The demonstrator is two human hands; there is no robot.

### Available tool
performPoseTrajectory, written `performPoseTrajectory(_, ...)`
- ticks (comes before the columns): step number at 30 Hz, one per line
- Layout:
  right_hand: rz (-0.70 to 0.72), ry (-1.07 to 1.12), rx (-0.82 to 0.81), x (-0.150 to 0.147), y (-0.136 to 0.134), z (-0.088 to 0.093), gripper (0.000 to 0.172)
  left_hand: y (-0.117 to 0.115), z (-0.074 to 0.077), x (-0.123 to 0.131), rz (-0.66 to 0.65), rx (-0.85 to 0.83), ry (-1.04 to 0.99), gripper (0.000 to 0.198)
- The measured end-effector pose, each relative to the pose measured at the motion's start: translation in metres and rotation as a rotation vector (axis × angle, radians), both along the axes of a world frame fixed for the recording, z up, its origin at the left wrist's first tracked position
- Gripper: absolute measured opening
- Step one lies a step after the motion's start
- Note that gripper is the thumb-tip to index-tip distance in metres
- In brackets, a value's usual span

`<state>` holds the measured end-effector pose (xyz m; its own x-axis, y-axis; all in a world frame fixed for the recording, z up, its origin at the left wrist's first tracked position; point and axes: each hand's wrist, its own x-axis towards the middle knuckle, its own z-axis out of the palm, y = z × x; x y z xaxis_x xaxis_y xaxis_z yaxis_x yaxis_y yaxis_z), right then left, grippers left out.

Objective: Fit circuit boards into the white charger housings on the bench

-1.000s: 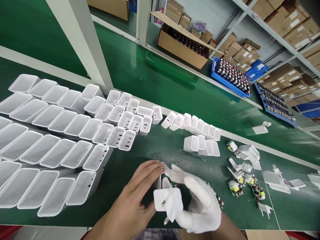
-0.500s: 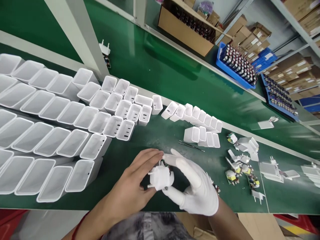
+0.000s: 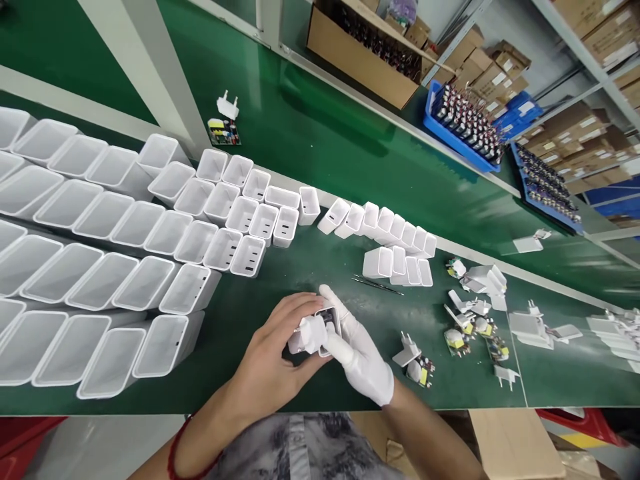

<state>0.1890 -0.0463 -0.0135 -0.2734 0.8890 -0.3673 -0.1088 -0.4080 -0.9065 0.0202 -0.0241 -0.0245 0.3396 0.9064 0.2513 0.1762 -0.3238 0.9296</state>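
Note:
Between my hands is a partly assembled power adapter: a white plug piece (image 3: 309, 335) sits at the open end of a small white case (image 3: 338, 323), whose inside looks dark. My bare left hand (image 3: 273, 353) curls round it from the left, fingers over the top and thumb below. My right hand (image 3: 359, 363), in a white glove, closes on the case from the right, its thumb pressed against the plug piece. The fingers partly hide both parts. To the right of the glove, a white plug piece lies by a circuit board (image 3: 421, 371).
Rows of open white cases (image 3: 145, 283) fill the left of the green bench. Smaller cases (image 3: 380, 223) and dark tweezers (image 3: 377, 285) lie beyond my hands. Loose boards and plugs (image 3: 467, 323) lie at right. Blue trays (image 3: 463, 127) and a carton (image 3: 363, 57) stand on the shelf behind.
My right hand has moved left, its fingers closing in on the adapter. The plug piece has turned, and the case's open rim now shows. The view has shifted slightly, uncovering the board at right.

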Motion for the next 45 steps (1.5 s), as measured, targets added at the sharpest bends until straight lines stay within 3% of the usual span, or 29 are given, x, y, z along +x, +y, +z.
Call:
performPoseTrajectory(9,-0.289,0.059,-0.02,-0.022,-0.008,-0.006,0.064,-0.006,0.006,0.001,0.1,0.09,0.008,0.052)
performPoseTrajectory(14,-0.222,-0.023,0.019,-0.022,-0.002,0.0,0.065,-0.005,0.002,0.001,0.125,-0.019,0.027,0.04)
performPoseTrajectory(19,-0.275,-0.025,0.126,-0.023,0.0,0.001,0.06,-0.003,0.005,0.006,0.146,0.083,0.031,0.046)
performPoseTrajectory(22,-0.326,0.089,0.076,-0.023,-0.003,-0.003,0.059,-0.005,0.004,0.006,0.153,0.105,0.036,0.049)
performPoseTrajectory(26,-0.284,0.167,-0.046,-0.021,-0.006,0.0,0.068,-0.005,0.001,0.004,0.124,0.026,0.016,0.043)
performPoseTrajectory(33,-0.328,0.247,-0.028,-0.021,-0.009,0.002,0.067,-0.002,0.002,0.003,0.113,0.072,0.005,0.045)
performPoseTrajectory(36,-0.307,0.267,-0.091,-0.018,-0.007,0.003,0.069,-0.002,0.002,0.003,0.104,0.076,0.003,0.045)
performPoseTrajectory(42,-0.368,0.172,-0.046,-0.024,0.0,0.006,0.053,0.0,0.008,0.009,0.107,0.224,0.04,0.05)
performPoseTrajectory(45,-0.375,0.144,-0.02,-0.023,0.004,0.001,0.051,0.002,0.011,0.012,0.119,0.195,0.082,0.047)
